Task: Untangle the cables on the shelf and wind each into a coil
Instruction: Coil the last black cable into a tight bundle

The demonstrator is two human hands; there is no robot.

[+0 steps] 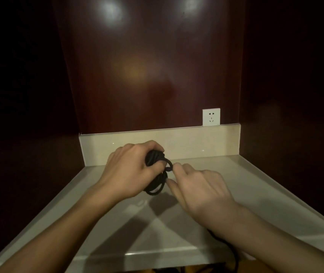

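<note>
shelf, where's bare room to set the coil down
Bare shelf lies right of the right hand, below the socket, and near the left rim beside the left hand. Crowded in the middle, where both hands work the coil.

Bare shelf top (245,194) right of both hands, dark side walls (275,134) close by.

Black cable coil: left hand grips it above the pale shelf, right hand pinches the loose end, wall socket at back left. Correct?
One error: the wall socket sits at back right, not left, as the head view shows. The left hand does grip the black cable coil above the shelf, and the right hand pinches its end.
</note>
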